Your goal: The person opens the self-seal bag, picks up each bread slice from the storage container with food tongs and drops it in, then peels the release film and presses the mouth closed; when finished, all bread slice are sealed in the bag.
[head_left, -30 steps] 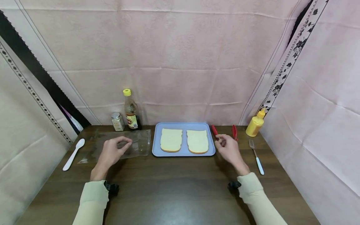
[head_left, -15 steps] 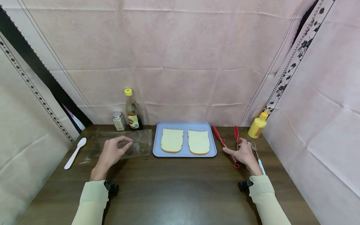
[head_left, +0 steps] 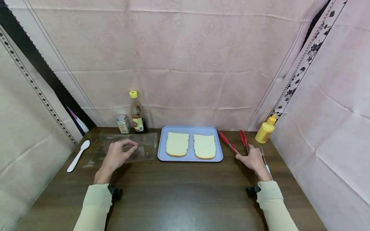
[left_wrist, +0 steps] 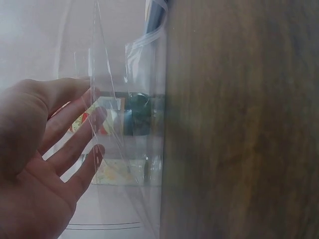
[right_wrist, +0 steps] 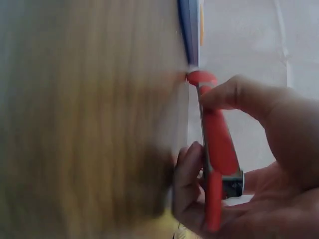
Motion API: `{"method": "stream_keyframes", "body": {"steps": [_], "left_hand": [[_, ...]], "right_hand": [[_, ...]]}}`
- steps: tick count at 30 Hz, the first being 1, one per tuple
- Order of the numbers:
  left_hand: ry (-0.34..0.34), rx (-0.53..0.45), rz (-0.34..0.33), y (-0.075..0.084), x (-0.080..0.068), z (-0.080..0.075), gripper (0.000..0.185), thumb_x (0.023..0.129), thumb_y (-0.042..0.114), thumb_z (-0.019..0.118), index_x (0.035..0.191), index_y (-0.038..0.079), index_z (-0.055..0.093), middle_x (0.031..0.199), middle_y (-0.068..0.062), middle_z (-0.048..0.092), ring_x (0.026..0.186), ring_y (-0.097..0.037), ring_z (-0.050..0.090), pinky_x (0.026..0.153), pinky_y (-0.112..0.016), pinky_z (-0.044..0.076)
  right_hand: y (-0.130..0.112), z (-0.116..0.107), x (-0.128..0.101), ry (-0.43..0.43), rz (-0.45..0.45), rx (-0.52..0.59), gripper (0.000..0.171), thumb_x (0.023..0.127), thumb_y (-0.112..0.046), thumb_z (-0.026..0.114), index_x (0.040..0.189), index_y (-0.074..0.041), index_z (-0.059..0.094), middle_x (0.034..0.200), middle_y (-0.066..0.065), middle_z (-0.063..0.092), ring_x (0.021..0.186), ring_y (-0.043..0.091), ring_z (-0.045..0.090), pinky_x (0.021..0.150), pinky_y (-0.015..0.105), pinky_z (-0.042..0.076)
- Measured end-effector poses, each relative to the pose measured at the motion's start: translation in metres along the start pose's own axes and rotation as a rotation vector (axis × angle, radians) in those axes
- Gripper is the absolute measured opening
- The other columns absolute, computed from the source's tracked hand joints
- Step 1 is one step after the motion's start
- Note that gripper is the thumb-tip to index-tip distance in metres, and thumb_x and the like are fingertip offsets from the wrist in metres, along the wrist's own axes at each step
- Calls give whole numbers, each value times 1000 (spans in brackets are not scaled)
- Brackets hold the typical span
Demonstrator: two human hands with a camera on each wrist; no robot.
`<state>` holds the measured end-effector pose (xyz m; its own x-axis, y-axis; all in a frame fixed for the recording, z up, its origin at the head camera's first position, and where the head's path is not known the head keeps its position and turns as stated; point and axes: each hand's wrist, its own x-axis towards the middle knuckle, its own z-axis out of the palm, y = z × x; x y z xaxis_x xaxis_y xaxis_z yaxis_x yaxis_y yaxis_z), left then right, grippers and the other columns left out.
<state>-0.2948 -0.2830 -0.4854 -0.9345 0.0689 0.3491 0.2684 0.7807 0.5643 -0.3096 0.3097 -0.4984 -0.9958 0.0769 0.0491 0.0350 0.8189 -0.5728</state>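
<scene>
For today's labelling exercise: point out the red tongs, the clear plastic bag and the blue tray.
red tongs (head_left: 228,144), head view, left arm.
clear plastic bag (head_left: 145,146), head view, right part.
blue tray (head_left: 190,129), head view, far rim.

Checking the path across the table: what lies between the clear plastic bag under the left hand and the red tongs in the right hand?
In the head view, the blue tray with two bread slices lies between the plastic bag and the red tongs.

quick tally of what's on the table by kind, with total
Bread slices: 2
Tray: 1
Tongs: 1, gripped by the right hand
Plastic bag: 1, under the left hand
Bottles: 2, sauce bottle, mustard bottle
Spice jar: 1
Spoon: 1
Fork: 1
Total: 10
</scene>
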Motion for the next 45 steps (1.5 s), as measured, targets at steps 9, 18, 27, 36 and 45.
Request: {"method": "stream_keyframes", "body": {"steps": [9,18,27,36,45], "left_hand": [[-22,5,-13,0,0,2,16,105,24,75,116,15,82,122,-13,81,111,-37,75,96,-60,59],[-33,-3,-16,-1,0,4,16,105,25,74,116,16,82,122,-12,81,100,-34,75,89,-55,59],[-37,-29,-10,-4,-1,5,15,105,22,75,115,13,82,120,-13,81,117,-41,74,99,-65,58],[-31,-32,-8,-3,2,4,14,105,23,75,113,16,82,119,-10,82,121,-39,73,103,-66,56],[-34,-42,0,-2,1,2,15,105,22,74,115,13,82,120,-12,82,121,-40,73,104,-66,56]], "right_hand": [[3,-5,-4,-63,44,-50,86,94,-70,73,127,7,55,96,18,64,91,33,59,73,39,50],[-4,-2,-5,-84,89,-110,86,87,-84,69,111,-2,58,85,12,62,71,26,62,59,35,47],[-42,15,-36,-33,47,23,94,86,-85,70,122,1,57,81,11,62,64,21,62,55,33,48],[-93,36,-78,-84,2,-58,104,84,-83,74,143,0,56,87,12,65,65,19,62,55,34,47],[-111,52,-89,-84,-10,-117,89,81,-83,76,119,-4,63,76,9,61,58,21,59,50,36,44]]}}
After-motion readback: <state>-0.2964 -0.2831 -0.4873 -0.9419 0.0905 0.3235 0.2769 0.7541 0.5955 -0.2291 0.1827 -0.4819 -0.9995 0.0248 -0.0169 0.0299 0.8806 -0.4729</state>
